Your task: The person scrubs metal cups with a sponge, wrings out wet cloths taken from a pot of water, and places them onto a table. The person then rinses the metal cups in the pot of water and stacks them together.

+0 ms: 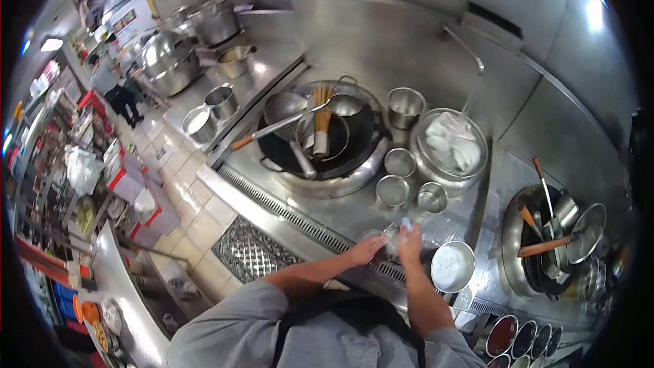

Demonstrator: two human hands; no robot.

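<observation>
Person in gray sleeves, bare hands together at front edge of steel counter (340,210), above slotted drain. Right hand (410,240): fingers closed on small translucent item (391,242), blurred, between both hands. Left hand (370,250) against same item; whether fingers grip, cannot tell. Beside right forearm, pot (432,276) of whitish liquid. Beyond hands, three small steel cups (393,191); farther left, wok (359,143) bearing ladle (346,105), bamboo brush (322,119).
</observation>
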